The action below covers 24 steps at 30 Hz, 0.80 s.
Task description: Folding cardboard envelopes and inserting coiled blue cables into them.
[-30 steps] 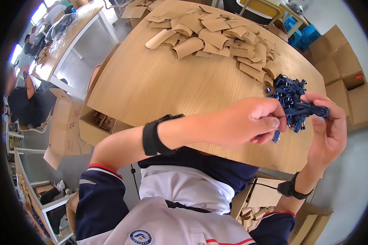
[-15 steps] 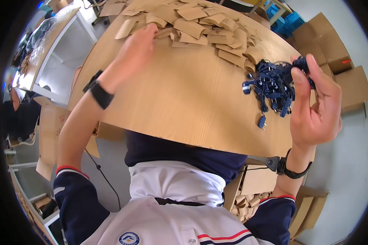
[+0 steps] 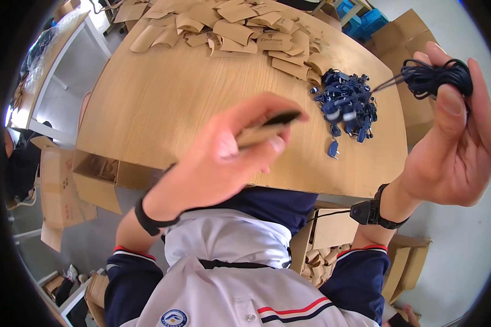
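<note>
While the left hand holds a brown sleeve (kinda blurry) left of the earphone pile, the right hand pinches a coiled cord right of it, and yanking could snag the trailing leads.

bright indoor light, motion-blurred left fingers, fisheye-bent dark edges

Print marks 1 brown packet, 1 round badge.

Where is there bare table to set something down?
Widest patch: the table left of the left hand, between the brown sleeves and the near edge. Smaller: between the blue cable pile and the near edge. Crowded: far end with sleeves, right side at the cables.
</note>
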Available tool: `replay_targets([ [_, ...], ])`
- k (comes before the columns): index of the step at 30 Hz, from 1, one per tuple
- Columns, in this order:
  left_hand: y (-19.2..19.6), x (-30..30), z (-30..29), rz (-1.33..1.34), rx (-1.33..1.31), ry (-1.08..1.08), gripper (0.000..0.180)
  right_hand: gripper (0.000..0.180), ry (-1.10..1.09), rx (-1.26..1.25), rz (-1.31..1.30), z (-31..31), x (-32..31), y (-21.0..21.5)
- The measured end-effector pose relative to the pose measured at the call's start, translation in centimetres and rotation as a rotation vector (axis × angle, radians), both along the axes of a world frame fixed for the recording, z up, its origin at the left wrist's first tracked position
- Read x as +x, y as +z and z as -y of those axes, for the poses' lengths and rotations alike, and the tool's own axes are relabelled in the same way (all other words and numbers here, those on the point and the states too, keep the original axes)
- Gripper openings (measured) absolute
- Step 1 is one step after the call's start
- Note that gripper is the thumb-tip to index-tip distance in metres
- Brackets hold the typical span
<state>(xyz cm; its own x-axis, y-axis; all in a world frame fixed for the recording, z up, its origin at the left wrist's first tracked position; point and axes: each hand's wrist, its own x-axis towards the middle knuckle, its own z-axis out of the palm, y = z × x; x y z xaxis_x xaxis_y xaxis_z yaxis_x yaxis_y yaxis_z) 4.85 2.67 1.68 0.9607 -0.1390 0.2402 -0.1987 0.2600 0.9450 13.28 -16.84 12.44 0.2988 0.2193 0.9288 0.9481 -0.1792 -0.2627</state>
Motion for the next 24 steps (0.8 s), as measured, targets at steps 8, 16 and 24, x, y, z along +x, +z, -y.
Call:
replay_targets([
  [8,1.2,-1.2,2.2,-0.052,0.107,-0.173,0.021,0.04,0.414,-0.222,0.106,0.5,-0.4,-0.2],
  [16,-1.0,-1.1,2.5,0.009,-0.056,-0.137,0.032,0.032,0.682,-0.299,-0.167,-1.5,-2.9,-3.5],
  [24,0.2,-1.5,1.1,-0.243,-0.127,-0.213,0.034,0.018,0.36,-0.462,-0.29,-1.0,-3.1,-5.6],
])
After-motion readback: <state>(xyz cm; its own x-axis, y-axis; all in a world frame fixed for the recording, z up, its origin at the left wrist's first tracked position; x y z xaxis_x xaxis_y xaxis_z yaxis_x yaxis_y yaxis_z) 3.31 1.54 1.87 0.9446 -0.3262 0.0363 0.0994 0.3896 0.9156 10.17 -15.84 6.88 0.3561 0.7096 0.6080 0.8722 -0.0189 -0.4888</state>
